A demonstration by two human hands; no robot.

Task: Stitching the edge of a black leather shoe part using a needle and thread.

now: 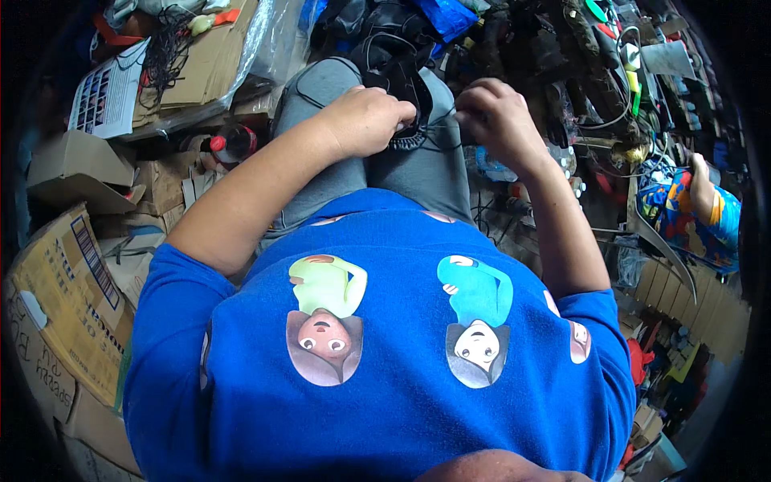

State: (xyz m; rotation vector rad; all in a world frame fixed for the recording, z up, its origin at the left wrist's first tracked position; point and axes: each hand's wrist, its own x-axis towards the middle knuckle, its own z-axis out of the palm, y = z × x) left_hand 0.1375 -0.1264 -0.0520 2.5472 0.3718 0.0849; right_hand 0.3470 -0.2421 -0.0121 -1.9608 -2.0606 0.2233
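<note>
On my lap, between the grey-trousered thighs, lies a black item (401, 83) with a ridged, coil-like lower edge; its kind is not clear. My left hand (368, 120) is closed at its left side, fingers curled against it. My right hand (499, 120) is raised just right of it, apart from it, with fingers curled together and slightly blurred; what they pinch, if anything, is too small to make out. A thin dark cord (440, 120) runs across the trousers between the item and my right hand. Another dark strand lies over the left thigh.
At left are cardboard boxes (80, 169), flattened cardboard (213, 64), a printed sheet (108, 90) and a red-capped bottle (233, 145). Tools and cables clutter the right, with a curved blade (671, 255). Another person's arm (703, 189) shows at far right.
</note>
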